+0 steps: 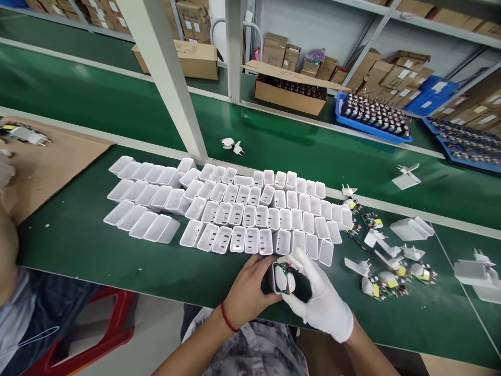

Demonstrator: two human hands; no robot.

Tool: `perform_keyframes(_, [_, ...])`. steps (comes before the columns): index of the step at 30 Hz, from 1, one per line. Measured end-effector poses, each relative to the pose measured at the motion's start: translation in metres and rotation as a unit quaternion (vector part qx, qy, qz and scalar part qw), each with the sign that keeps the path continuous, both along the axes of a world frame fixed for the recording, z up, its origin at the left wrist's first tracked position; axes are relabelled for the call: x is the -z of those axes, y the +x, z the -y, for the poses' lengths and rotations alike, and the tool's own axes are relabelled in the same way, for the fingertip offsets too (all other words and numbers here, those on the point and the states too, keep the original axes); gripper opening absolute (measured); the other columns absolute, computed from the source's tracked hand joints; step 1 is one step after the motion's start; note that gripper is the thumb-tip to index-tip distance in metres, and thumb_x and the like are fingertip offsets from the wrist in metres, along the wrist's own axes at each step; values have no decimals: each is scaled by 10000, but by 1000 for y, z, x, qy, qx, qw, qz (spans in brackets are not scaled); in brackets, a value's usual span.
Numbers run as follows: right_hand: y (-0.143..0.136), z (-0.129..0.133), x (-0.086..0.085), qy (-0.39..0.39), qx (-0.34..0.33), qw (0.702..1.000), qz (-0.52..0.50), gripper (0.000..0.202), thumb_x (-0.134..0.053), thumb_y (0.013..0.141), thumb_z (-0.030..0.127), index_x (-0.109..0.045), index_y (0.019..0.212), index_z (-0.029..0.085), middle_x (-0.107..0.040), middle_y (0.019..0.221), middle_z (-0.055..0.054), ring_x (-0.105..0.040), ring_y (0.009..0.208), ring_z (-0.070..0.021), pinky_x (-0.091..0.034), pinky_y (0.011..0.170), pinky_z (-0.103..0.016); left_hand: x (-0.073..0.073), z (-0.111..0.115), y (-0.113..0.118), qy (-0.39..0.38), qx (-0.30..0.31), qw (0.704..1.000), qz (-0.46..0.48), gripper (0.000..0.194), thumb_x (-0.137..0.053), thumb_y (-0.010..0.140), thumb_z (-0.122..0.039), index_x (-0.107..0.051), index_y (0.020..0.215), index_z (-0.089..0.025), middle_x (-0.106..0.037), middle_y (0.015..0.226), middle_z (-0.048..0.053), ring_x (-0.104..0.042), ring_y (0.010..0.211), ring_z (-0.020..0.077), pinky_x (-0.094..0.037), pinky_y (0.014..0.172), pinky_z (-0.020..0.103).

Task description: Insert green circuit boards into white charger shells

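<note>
My bare left hand [248, 292], a red string on its wrist, grips a white charger shell [276, 278] at the near edge of the green bench. My right hand [323, 303], in a white glove, pinches a plug piece with a green circuit board [287, 267] that sits in the open end of that shell. Just beyond my hands lie several rows of empty white charger shells [235, 209], open ends facing me. To the right lies a loose heap of plug pieces with circuit boards [385, 279].
A white post [172, 83] rises behind the shells. Beyond it are cardboard boxes [291, 89] and blue trays of parts [371, 117]. A cardboard sheet [47, 162] lies at left beside another person's sleeve [23, 313]. A red stool [97, 329] stands below.
</note>
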State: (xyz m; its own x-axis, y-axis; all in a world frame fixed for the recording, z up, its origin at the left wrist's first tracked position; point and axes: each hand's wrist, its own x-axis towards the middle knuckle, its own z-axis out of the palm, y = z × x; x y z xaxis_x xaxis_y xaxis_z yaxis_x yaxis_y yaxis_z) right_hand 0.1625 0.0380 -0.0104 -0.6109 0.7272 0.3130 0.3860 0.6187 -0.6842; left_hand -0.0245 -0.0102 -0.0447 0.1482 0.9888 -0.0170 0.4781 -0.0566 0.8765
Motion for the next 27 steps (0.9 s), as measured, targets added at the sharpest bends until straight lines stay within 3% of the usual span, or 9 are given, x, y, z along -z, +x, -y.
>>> perform_keyframes(11, [8,5,8,18,-2,999,30,836,-552,863,151,-136,1584,233,-547,1270,-121,-565,1156,-212,-498,986,-367,1,0,-1,5,0,1000,2,604,-699,732,-114,-513,1306,-132,-608,1238,100,-513,1150,286,-495,944,416])
perform_keyframes(27, [7,4,7,17,-16,999,24,817,-532,864,102,-147,1577,202,-552,1219,-129,-568,1113,-202,-520,951,-363,3,2,-1,0,5,1000,4,615,-709,743,-112,-489,1316,-157,-619,1207,78,-531,1100,265,-514,885,382])
